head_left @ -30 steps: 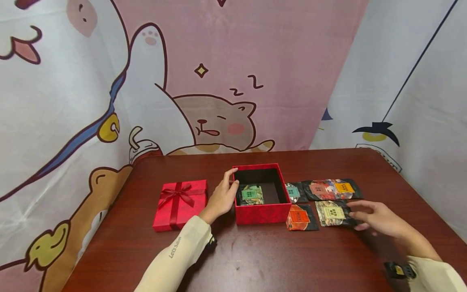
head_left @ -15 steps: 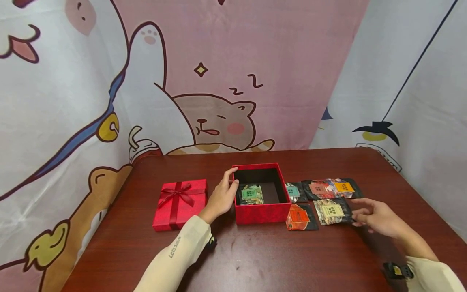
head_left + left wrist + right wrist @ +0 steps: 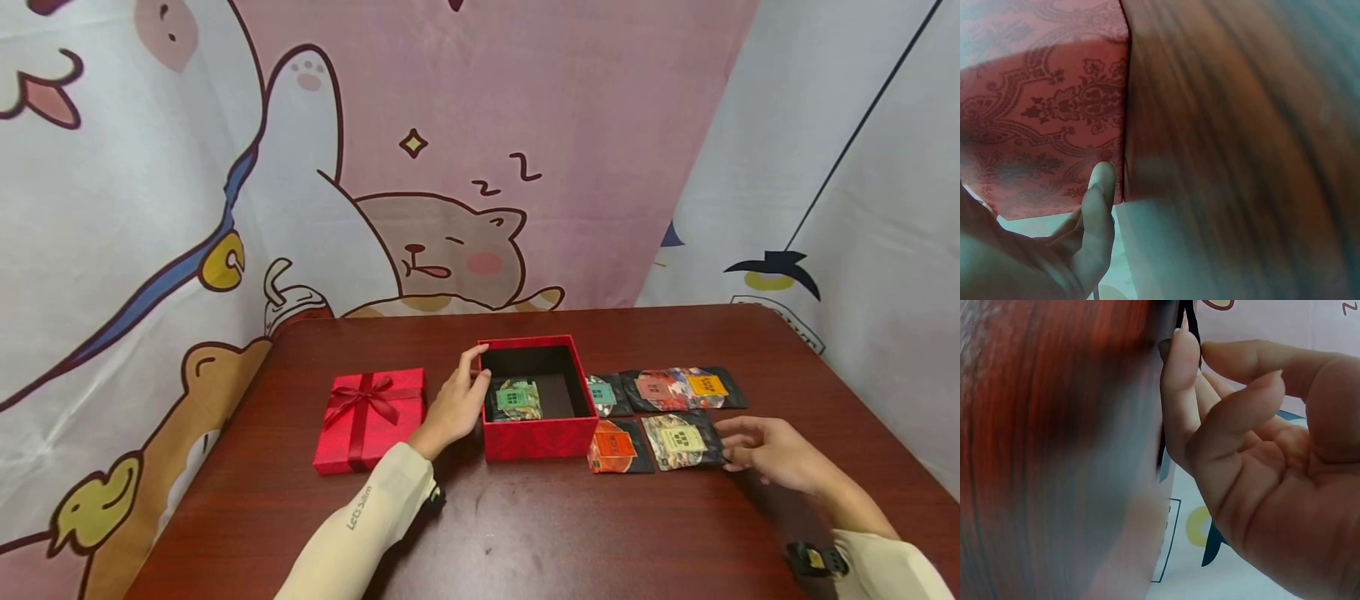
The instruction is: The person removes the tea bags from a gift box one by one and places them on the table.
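Observation:
My left hand (image 3: 453,408) holds the red gift box (image 3: 536,440) at its left wall, with fingertips at the far left corner. In the left wrist view, one finger (image 3: 1099,212) lies against the box's patterned outer side. Inside the box's dark interior is a green-labelled sachet (image 3: 517,401). At the right, my right hand (image 3: 776,450) pinches the dark right edge of a cream-labelled sachet (image 3: 681,439). The right wrist view has thumb and finger (image 3: 1182,381) meeting at this thin dark edge; most of the sachet is out of that view.
The red lid (image 3: 371,425) with a ribbon bow lies left of the box. Right of the box are an orange-labelled sachet (image 3: 617,447), a teal-labelled sachet (image 3: 604,395) and a red-and-yellow-labelled packet (image 3: 682,389). All rest on a dark wooden table (image 3: 540,533) before a cartoon-print cloth (image 3: 600,150).
The right hand's fingers have closed on the cream-labelled sachet's edge, and the sachet has shifted and turned slightly. The left hand and box have stayed in place.

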The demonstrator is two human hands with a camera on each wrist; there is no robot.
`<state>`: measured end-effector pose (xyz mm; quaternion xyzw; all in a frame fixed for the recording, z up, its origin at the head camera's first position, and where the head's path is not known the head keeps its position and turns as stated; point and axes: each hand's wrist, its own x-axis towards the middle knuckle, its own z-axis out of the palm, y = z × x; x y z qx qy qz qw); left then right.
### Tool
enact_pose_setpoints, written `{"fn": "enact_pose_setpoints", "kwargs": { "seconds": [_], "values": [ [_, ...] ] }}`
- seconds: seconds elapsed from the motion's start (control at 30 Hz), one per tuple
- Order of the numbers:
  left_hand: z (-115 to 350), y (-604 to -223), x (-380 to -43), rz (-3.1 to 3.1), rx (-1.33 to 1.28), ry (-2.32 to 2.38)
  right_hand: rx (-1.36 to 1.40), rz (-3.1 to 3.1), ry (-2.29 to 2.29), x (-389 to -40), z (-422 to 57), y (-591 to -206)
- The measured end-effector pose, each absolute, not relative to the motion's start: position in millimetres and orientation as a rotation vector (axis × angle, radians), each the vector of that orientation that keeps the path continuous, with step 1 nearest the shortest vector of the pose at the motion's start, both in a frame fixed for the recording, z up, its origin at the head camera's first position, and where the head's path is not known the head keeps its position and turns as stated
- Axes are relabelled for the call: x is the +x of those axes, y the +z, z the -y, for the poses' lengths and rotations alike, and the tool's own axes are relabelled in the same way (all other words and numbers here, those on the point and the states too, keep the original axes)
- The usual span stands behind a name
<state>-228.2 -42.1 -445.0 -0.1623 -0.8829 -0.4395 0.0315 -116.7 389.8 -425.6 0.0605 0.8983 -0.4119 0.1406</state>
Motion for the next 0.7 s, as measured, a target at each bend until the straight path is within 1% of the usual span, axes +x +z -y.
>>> {"fn": "enact_pose_setpoints", "kwargs": {
  "seconds": [0.7],
  "values": [
    [40.9, -445.0, -229.1, 2.716, -0.488, -1.354, 0.158, -2.669, -1.042, -112.7, -386.2, -416.5]
  ]
}}
